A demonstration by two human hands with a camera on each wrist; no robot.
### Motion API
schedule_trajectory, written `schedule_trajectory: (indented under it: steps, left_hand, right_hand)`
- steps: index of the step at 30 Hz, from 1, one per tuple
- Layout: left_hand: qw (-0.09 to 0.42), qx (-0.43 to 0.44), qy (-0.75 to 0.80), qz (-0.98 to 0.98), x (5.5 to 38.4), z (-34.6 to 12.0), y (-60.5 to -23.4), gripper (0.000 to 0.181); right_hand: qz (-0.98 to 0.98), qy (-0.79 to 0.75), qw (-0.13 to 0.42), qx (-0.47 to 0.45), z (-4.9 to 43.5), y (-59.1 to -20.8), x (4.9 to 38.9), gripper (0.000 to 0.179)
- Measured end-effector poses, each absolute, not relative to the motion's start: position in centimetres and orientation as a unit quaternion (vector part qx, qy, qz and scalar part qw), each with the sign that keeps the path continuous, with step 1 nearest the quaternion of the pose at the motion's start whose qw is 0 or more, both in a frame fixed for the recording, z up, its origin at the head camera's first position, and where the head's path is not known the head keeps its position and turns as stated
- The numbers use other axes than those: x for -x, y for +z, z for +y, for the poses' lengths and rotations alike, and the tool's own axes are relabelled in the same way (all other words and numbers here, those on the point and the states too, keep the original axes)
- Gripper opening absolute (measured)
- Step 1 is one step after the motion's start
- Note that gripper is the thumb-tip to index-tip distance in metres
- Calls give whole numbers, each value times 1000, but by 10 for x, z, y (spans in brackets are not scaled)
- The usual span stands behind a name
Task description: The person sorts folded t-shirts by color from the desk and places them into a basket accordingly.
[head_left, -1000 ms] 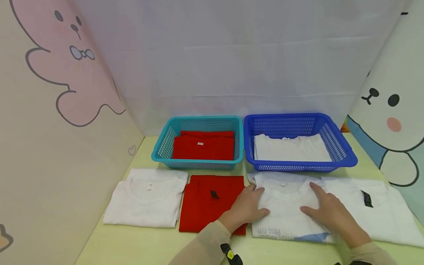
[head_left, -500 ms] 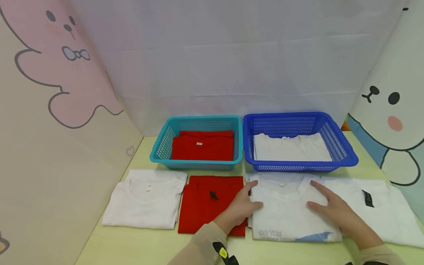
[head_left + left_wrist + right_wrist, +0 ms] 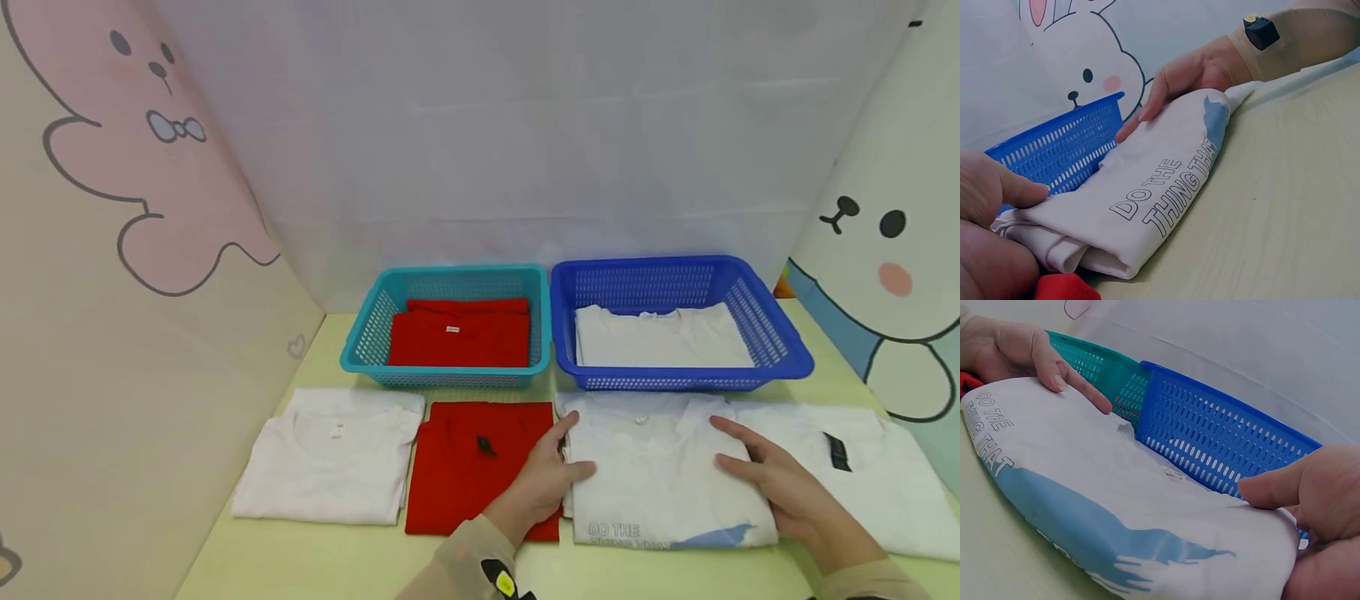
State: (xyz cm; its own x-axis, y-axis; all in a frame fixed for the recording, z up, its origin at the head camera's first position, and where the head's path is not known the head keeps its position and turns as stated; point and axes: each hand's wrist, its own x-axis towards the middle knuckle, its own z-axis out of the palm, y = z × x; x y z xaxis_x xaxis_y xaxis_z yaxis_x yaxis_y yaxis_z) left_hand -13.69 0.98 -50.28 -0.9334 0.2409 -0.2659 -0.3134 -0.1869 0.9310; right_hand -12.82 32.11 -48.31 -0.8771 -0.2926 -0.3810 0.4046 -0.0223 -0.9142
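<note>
A folded white T-shirt (image 3: pixel 660 475) with outlined lettering and a blue print lies in front of the blue basket. My left hand (image 3: pixel 542 477) grips its left side, the thumb on top and the other fingers at the edge. At the opposite side my right hand (image 3: pixel 791 487) holds it the same way; in the right wrist view the thumb (image 3: pixel 1266 487) presses on top and the fingers go underneath. The shirt's middle sags between both hands there. Beside my left wrist lies a folded red T-shirt (image 3: pixel 457 475), partly covered by that hand.
Behind stand a teal basket (image 3: pixel 442 377) with red shirts and a blue basket (image 3: pixel 675 382) with white shirts, side by side. Folded white shirts also lie at the far left (image 3: pixel 322 475) and the far right (image 3: pixel 885 492). Printed walls (image 3: pixel 247 350) flank the table (image 3: pixel 300 558).
My hands have shifted outward to the shirt's side edges, the right one further right. More of the shirt's right front corner now shows. The baskets and the other shirts stay put.
</note>
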Motion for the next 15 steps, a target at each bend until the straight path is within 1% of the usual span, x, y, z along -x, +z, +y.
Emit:
schedule_trajectory:
  steps: [7, 15]
  left_hand:
    - [185, 36, 767, 613, 137, 9, -506, 83]
    - [169, 31, 767, 619, 137, 12, -506, 83]
  right_hand:
    - [633, -726, 265, -50, 321, -487, 129, 66]
    - [682, -688, 240, -61, 319, -491, 129, 71]
